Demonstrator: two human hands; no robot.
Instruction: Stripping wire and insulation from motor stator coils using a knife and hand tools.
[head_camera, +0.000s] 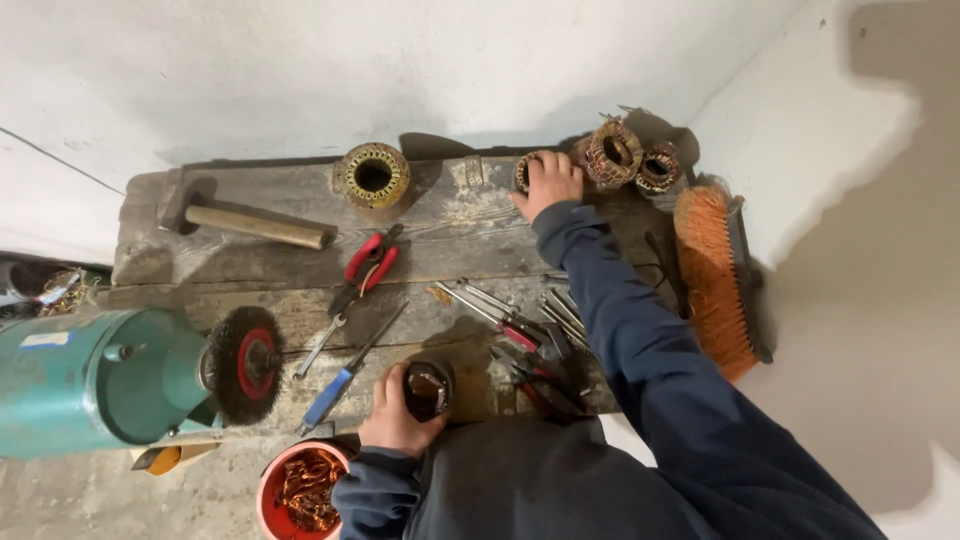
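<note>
Currently, a dark round stator (428, 389) is held in the left hand (393, 412), fingers curled around its left side, grip closed on it. It sits at the near edge of the wooden counter (440, 230), touching the palm, with its open bore facing up.

The right hand (547, 183) is stretched to the far edge of the counter, fingers spread and laid over a small wound stator (524, 171). Only the left rim of that stator is seen past the fingers; whether the grip is closed on it or only resting cannot be told.

Just right of the right hand two more copper-wound stators (613, 152) are stood, the second one (657, 167) beside the first. Further right an orange brush (712, 280) is leaned at the wall. Well left of the right hand a brass-coloured stator (373, 175) and a hammer (245, 220) are laid.

Between the two hands red-handled pliers (368, 268) and a row of screwdrivers (520, 335) are spread. Left of the left hand a blue-handled tool (335, 390) and a wire wheel (243, 363) on a green grinder (95, 380) are seen. Just below the left hand an orange bucket (268, 492) of copper wire (308, 488) is placed.
</note>
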